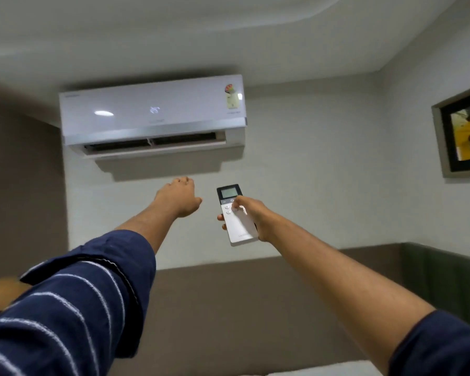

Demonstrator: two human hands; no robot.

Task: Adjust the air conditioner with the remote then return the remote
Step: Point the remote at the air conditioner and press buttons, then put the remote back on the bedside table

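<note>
A white wall-mounted air conditioner point(152, 115) hangs high on the wall, its lower flap open and a small lit symbol on its front. My right hand point(251, 217) grips a slim white remote point(235, 215) with a dark screen at its top, pointed up toward the unit. My thumb rests on the buttons just below the screen. My left hand point(180, 196) is stretched out toward the wall below the unit, back of the hand up, fingers loosely together, holding nothing.
A framed picture point(464, 134) hangs on the right wall. A brown padded panel point(242, 308) runs along the lower wall, with a green padded section point(442, 278) at the right corner. A brown panel covers the left wall.
</note>
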